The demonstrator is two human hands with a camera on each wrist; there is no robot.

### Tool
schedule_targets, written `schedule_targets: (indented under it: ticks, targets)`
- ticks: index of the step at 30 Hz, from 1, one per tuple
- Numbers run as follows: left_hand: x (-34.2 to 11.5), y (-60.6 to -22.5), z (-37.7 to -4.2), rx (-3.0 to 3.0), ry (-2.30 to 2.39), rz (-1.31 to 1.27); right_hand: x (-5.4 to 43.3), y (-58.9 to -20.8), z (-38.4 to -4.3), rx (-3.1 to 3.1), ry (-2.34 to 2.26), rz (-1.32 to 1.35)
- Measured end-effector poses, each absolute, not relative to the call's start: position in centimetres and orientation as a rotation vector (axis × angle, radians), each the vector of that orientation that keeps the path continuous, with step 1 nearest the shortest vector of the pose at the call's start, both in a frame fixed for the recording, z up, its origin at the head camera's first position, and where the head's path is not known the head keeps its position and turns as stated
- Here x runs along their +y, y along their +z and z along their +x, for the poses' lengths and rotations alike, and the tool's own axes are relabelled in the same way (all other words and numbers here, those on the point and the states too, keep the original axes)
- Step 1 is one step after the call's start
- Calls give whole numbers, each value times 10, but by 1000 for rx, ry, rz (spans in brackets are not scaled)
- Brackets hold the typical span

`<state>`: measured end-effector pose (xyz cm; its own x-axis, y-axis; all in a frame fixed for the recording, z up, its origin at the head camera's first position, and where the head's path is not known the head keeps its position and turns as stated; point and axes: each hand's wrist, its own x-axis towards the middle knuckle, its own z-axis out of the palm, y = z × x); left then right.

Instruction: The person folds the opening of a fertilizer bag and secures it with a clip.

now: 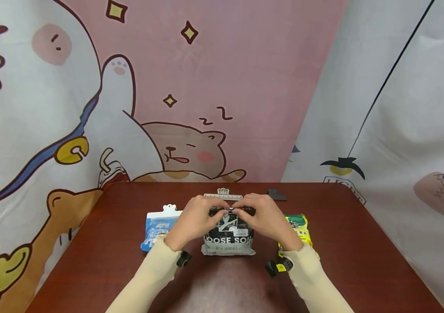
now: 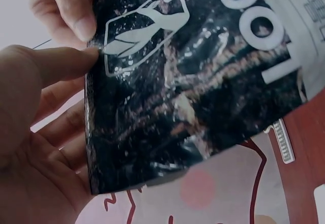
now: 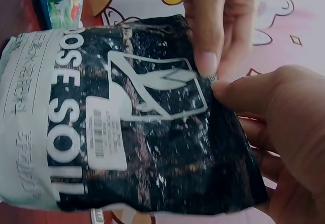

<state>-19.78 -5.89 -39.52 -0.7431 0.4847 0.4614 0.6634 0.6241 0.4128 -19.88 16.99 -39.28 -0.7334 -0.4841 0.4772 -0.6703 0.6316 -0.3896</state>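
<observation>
A black and white plastic bag of loose soil (image 1: pixel 227 241) stands upright in the middle of the table, with a barcode label (image 3: pixel 105 132) on its front. My left hand (image 1: pixel 197 217) pinches the bag's top edge, thumb on the near face and fingers behind. Close beside it, my right hand (image 1: pixel 263 217) pinches the same edge in the same way. The two thumb tips nearly meet at the centre of the edge. In the left wrist view the bag's top (image 2: pixel 132 132) looks flat, and fingers show behind it.
Behind the bag lies a white clip with a piano-key pattern (image 1: pixel 223 195), and a dark clip (image 1: pixel 276 195) lies to its right. A blue bag (image 1: pixel 157 228) with a white clip (image 1: pixel 167 211) is at left. A yellow and green bag (image 1: pixel 302 230) is at right, partly behind my forearm.
</observation>
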Motion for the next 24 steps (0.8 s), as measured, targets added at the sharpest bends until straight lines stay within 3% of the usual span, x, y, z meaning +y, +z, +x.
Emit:
schedule_targets:
  ticks: [24]
  targets:
    - [-51,-400,-201,-2470,-883,-831,161,-400,-203,-2425,820,937]
